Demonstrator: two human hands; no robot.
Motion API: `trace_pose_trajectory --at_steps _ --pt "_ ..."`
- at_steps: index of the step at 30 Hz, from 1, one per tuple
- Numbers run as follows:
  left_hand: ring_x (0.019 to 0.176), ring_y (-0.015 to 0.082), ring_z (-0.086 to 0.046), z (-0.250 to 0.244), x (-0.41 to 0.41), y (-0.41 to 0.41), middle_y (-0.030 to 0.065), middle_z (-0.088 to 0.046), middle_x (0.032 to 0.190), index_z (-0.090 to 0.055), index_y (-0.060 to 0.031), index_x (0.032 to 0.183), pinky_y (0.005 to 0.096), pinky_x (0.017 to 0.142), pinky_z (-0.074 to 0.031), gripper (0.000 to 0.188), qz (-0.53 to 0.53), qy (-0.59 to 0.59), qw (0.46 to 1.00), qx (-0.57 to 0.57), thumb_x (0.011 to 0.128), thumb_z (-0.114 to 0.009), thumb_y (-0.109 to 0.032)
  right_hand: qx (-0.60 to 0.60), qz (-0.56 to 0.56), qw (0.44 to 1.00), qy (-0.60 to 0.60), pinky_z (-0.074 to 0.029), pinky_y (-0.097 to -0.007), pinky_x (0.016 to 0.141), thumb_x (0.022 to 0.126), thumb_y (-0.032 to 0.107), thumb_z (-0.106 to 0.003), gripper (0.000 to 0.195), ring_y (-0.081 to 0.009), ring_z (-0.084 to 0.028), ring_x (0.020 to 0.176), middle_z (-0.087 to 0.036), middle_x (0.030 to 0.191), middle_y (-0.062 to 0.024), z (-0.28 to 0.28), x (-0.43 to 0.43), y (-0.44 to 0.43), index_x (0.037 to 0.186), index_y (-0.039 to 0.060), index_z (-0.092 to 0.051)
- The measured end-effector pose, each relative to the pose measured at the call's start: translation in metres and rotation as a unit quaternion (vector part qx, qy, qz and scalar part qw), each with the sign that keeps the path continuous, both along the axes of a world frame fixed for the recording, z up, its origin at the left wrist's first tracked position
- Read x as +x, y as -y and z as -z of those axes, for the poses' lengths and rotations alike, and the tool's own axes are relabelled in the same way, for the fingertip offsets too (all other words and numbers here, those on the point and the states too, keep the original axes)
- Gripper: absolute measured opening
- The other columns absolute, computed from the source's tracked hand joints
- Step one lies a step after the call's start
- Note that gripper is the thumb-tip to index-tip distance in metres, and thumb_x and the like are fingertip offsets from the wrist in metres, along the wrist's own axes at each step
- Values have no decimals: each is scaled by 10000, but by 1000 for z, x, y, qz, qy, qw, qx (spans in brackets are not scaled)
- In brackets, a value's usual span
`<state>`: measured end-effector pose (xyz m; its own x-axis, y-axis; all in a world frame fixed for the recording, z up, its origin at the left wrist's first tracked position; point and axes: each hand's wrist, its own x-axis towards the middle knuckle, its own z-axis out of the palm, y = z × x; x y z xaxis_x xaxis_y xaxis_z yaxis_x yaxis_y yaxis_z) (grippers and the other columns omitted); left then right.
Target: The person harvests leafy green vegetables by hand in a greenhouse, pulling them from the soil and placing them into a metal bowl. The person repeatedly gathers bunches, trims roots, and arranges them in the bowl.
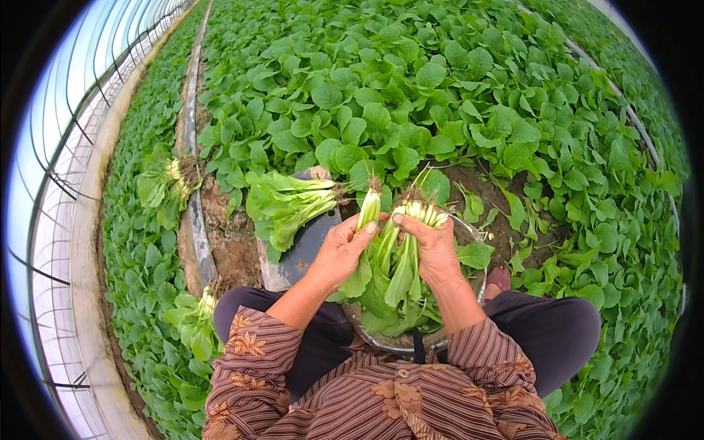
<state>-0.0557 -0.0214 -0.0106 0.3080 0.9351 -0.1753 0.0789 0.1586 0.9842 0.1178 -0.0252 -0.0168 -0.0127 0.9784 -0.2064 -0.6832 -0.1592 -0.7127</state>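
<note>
Between my knees, my right hand [434,242] grips a thick bunch of leafy greens [404,264] by the pale stems, with the soil-covered roots pointing up. Close beside it, my left hand [344,247] pinches a smaller plant stem [369,206], also root up, between thumb and fingers. The leaves of both hang down over a round basin [478,234] in front of my lap. On my left, a loose pile of pulled greens [297,203] lies across a dark flat board [313,242], its roots towards my hands.
A tied bundle of greens [175,184] lies by a grey drip hose [198,225] on the left; another bundle [198,319] is beside my left knee. Dense growing greens [385,82] spread ahead. Bare soil [511,214] with scattered leaves lies right of the basin. A greenhouse wall curves at far left.
</note>
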Motion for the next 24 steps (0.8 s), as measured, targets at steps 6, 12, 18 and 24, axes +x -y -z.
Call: trace_pose_trajectory --at_steps 6,12,18,24 --pt "955 235 -658 -8 6 6 141 -670 1098 -606 9 1213 327 838 -506 309 -29 -229 955 188 980 -578 -193 24 100 984 142 -524 -244 718 810 -22 -747 166 -106 -655 751 -707 856 -36 29 -4 -5 946 -11 -653" --pt "861 405 -593 10 36 32 209 -627 960 -555 19 1235 440 734 -485 323 -71 -353 897 257 953 -564 -138 -5 106 994 -28 -519 -262 802 895 12 -657 262 -126 -632 907 -658 1043 -48 45 -29 4 1146 0 -581" --pt "936 377 -569 10 42 25 198 -610 1117 -512 46 1216 447 768 -491 331 -89 -430 851 287 938 -533 -132 -65 56 983 -159 -491 -308 921 976 243 -616 313 -150 -610 1030 -642 1138 -55 37 -38 4 1186 14 -581" --pt "996 392 -554 10 44 12 229 -446 1429 -439 85 1315 434 866 -494 461 -35 -507 827 240 910 -534 -114 12 2 990 -140 -475 -324 973 893 185 -725 402 -156 -604 1073 -647 1187 -61 28 -37 5 1224 14 -573"
